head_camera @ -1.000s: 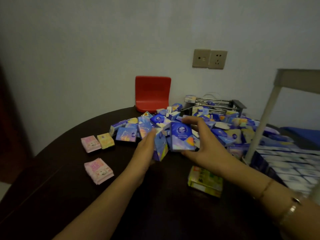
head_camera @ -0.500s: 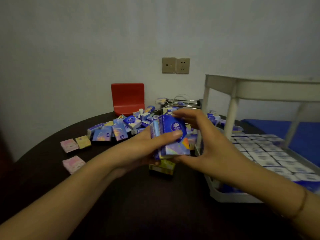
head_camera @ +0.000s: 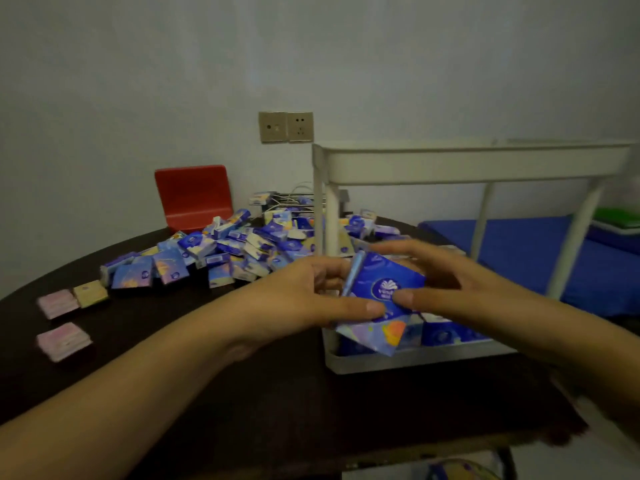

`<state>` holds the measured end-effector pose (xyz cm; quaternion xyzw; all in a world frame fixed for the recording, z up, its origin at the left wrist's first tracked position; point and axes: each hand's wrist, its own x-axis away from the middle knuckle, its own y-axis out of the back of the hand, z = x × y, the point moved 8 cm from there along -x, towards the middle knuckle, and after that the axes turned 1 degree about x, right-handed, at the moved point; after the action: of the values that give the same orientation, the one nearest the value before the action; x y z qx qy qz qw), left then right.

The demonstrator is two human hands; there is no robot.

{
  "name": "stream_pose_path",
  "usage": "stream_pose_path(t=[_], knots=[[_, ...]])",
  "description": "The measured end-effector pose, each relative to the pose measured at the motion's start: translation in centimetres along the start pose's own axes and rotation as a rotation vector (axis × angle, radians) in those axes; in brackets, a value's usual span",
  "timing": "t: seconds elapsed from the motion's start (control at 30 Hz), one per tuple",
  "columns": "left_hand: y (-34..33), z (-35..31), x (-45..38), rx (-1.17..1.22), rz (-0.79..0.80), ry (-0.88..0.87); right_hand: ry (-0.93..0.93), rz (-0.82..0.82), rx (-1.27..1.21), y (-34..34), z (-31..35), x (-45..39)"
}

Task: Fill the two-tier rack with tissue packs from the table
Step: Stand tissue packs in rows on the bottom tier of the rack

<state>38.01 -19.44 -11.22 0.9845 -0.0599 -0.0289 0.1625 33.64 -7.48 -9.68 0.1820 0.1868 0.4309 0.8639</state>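
Both hands hold a small stack of blue tissue packs (head_camera: 382, 289) over the front left corner of the white two-tier rack (head_camera: 408, 358). My left hand (head_camera: 304, 299) grips the stack from the left, thumb across its front. My right hand (head_camera: 460, 285) grips it from the right, thumb on the front face. The rack's lower tier holds rows of blue packs (head_camera: 446, 332). Its upper tier (head_camera: 467, 164) is seen from below, so its contents are hidden. A big heap of blue tissue packs (head_camera: 242, 247) lies on the dark table behind my left hand.
Two pink packs (head_camera: 64, 339) and a yellow pack (head_camera: 90, 293) lie at the table's left. A red stand (head_camera: 194, 195) and a wire rack (head_camera: 287, 202) stand at the wall. A blue bed (head_camera: 540, 258) lies right of the dark round table (head_camera: 242, 410).
Both hands lifted the stack of blue packs off the heap and carried it right, to the rack's lower tier. My view turned right, and the rack came fully into sight.
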Motion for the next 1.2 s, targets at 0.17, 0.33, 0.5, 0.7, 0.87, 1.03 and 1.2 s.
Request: stream_pose_path(t=[0.17,0.33,0.5,0.7,0.87,1.03,1.2], knots=[[-2.6,0.3,-5.9,-0.229,-0.097,-0.052,-0.150,-0.126,0.014,5.7,-4.8,1.0],[-3.6,0.9,-11.5,-0.407,-0.268,-0.082,-0.244,-0.442,0.248,13.7,-10.1,0.8],[-4.7,5.4,-14.1,-1.001,-0.190,-0.009,-0.250,-0.600,0.583,16.8,-11.8,-0.8],[-4.8,7.0,-14.9,-1.042,-0.104,0.062,-0.346,-0.663,0.593,18.5,-15.8,-3.6],[-4.8,6.9,-14.8,-1.034,-0.114,0.055,-0.410,-0.650,0.607,18.6,-18.1,-4.2],[-4.8,6.8,-14.8,-1.029,-0.110,0.052,-0.385,-0.575,0.466,17.0,-18.9,-5.1],[-4.8,6.9,-14.8,-1.025,-0.108,0.054,-0.477,-0.596,0.391,16.3,-19.8,-4.5]])
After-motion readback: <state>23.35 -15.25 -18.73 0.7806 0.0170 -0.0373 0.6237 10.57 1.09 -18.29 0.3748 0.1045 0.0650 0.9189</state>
